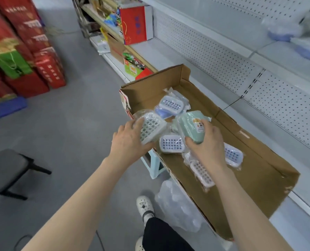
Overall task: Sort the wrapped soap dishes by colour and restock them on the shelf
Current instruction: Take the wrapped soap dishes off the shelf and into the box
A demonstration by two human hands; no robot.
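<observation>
My left hand [130,140] grips a wrapped green soap dish [150,128] with its white grid facing up, at the near left rim of the open cardboard box [259,171]. My right hand [207,144] holds a second wrapped green soap dish [189,126], bottom side up with a sticker on it, over the box. Inside the box lie several wrapped blue soap dishes: one at the far end [171,105], one between my hands [171,144], one right of my right wrist [233,155]. A pink one [202,173] lies beside my right forearm.
The box rests on the white lower shelf [299,192], backed by pegboard. Wrapped blue dishes [281,34] sit on the upper shelf at far right. Below the box stand a pale stool [155,166] and a clear plastic bag [177,207]. A grey chair [7,171] stands left.
</observation>
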